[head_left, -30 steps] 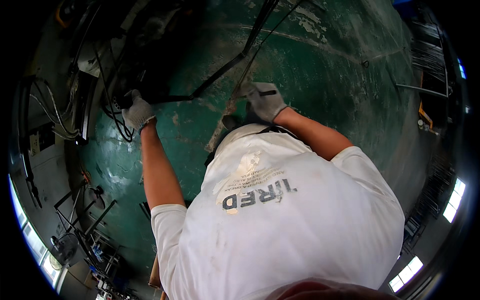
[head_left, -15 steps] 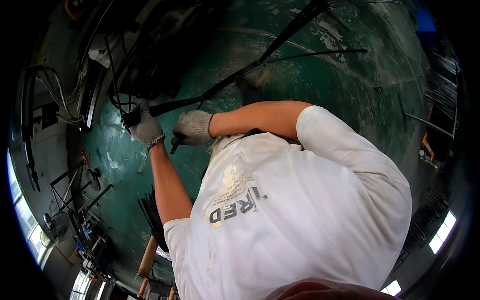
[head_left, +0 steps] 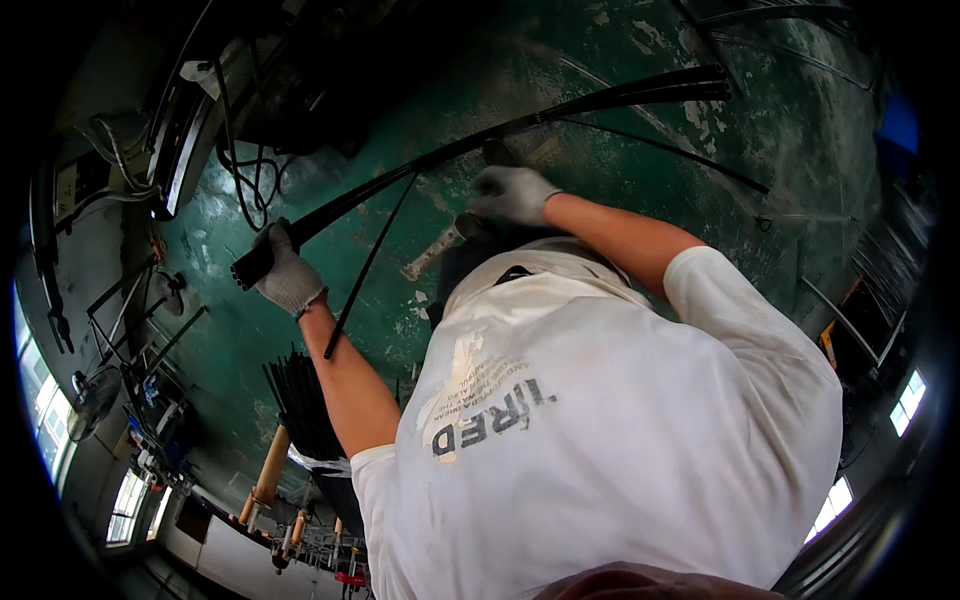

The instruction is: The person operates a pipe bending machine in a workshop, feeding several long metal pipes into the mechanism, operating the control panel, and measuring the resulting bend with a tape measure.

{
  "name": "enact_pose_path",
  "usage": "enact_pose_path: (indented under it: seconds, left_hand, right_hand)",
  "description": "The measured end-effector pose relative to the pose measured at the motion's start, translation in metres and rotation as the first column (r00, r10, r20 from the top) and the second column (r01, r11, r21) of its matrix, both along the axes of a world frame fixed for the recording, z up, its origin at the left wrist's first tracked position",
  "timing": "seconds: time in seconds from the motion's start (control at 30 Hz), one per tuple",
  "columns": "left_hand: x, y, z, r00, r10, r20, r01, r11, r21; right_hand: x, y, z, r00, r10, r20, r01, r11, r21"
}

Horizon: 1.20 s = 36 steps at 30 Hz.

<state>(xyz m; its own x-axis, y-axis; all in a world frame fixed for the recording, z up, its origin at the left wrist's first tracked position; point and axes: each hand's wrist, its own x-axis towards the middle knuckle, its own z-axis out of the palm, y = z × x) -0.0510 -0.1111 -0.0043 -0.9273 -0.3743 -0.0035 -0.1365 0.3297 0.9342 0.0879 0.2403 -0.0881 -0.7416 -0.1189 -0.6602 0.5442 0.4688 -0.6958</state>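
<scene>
Left hand wrapped round the lower-left end of a long bundle of black tubes, right hand apart from it.
The gloved left hand [head_left: 290, 278], left of centre, grasps the bundle of black tubes [head_left: 450, 151] just behind its open round ends; from there the bundle rises in a slight curve to the upper right of the frame. The gloved right hand [head_left: 515, 195], near the upper middle, sits below the bundle with fingers curled; whether it grips anything, I cannot tell. One thin black rod [head_left: 371, 266] slants down from the bundle towards the left forearm [head_left: 345, 385]; another [head_left: 735, 175] runs off at upper right. Beneath lies the worn green floor [head_left: 225, 325]; more dark rods [head_left: 290, 390] cluster at lower left.
</scene>
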Motion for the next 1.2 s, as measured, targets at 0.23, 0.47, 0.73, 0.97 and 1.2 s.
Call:
enact_pose_path:
  seconds: [0.23, 0.47, 0.73, 0.97, 1.2]
  left_hand:
    - [-0.013, 0.003, 0.001, 1.000, -0.027, 0.015, 0.028, 0.993, -0.117]
    - [-0.012, -0.007, -0.002, 0.999, -0.043, 0.033, 0.047, 0.990, -0.132]
    - [-0.013, -0.019, -0.003, 0.991, -0.109, 0.076, 0.118, 0.986, -0.121]
    - [-0.009, -0.036, -0.009, 0.980, -0.188, 0.069, 0.195, 0.976, -0.102]
    - [-0.002, -0.040, 0.005, 0.930, -0.363, 0.057, 0.365, 0.930, -0.048]
  right_hand:
    - [0.158, 0.222, -0.074, 0.427, -0.904, -0.003, 0.804, 0.379, 0.458]
    - [0.105, 0.219, 0.006, 0.844, -0.457, -0.279, 0.532, 0.651, 0.541]
    - [0.072, 0.243, -0.021, 0.925, -0.242, -0.294, 0.381, 0.574, 0.725]
    - [0.053, 0.217, 0.004, 0.814, -0.460, -0.354, 0.563, 0.478, 0.675]
    - [0.049, 0.212, -0.001, 0.810, -0.441, -0.386, 0.568, 0.426, 0.704]
